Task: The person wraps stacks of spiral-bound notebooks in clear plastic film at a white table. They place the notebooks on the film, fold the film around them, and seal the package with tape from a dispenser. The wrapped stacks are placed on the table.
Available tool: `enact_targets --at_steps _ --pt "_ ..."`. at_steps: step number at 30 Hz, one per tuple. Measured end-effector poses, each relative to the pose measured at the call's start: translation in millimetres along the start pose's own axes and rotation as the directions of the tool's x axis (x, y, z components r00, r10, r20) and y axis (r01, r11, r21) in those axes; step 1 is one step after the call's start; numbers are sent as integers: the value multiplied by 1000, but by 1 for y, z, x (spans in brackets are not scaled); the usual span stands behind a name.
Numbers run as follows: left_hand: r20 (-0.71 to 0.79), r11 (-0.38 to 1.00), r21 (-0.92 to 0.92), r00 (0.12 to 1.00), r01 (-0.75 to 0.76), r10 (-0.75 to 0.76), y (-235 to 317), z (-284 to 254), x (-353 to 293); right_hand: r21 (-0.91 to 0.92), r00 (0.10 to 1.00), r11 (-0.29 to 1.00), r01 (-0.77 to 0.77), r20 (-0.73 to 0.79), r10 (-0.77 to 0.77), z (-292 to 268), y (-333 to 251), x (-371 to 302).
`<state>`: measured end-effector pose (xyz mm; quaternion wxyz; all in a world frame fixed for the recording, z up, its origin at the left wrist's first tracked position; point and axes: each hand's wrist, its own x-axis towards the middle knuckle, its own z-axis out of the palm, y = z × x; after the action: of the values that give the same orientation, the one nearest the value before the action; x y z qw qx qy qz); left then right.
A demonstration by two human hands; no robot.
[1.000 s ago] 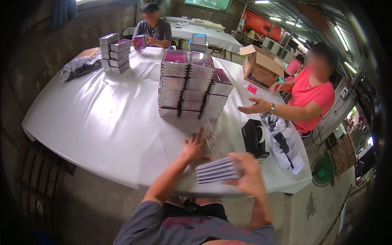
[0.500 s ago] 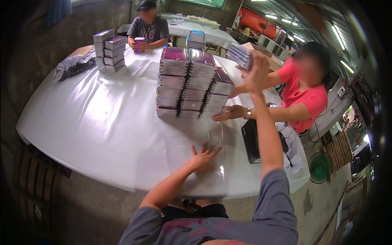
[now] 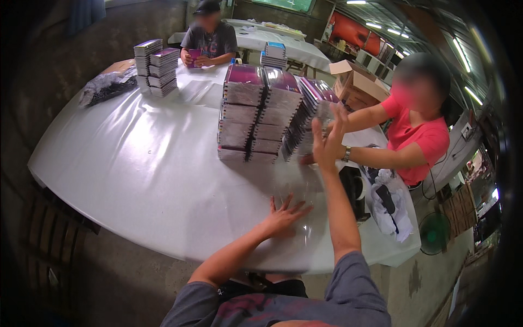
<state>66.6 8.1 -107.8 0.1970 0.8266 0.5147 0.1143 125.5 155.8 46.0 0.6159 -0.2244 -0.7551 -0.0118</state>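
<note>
A block of wire-bound notebook packs with purple covers and clear film stands on the white table, in several columns. My right hand is raised with straight, spread fingers beside the upper end of the right-hand column; whether the palm touches it is hard to tell. Close by, a co-worker's hand is low beside that column, partly hidden behind my right wrist. My left hand lies spread on the tabletop in front of the block, over what looks like clear plastic film.
Shorter notebook stacks stand far left beside a plastic-wrapped bundle. Another person holds a purple notebook. A blue-topped stack and a cardboard box lie beyond the block. Crumpled plastic sits right, near a fan.
My right hand has come down from holding a notebook pack aloft and let it go; the right-hand column is now taller. My left hand stays flat, and the view has shifted slightly.
</note>
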Motion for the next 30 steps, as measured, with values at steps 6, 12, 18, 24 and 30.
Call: enact_targets --at_steps 6,12,18,24,30 --pt "-369 839 -299 866 -454 337 -16 56 15 222 896 975 29 427 -124 6 -100 -78" --pt "-326 859 512 922 -14 210 -15 49 11 90 645 953 -289 754 124 -12 -96 -142" --pt "179 986 71 970 154 -164 -17 -7 -2 -245 533 843 -479 682 501 -71 -21 -201" --pt "32 993 -1 993 115 -115 -23 -9 -5 -329 611 871 -365 621 491 -69 -15 -205" --pt "-591 857 -434 806 -278 -39 -49 -62 -21 -326 580 888 -325 673 459 -71 -4 -208"
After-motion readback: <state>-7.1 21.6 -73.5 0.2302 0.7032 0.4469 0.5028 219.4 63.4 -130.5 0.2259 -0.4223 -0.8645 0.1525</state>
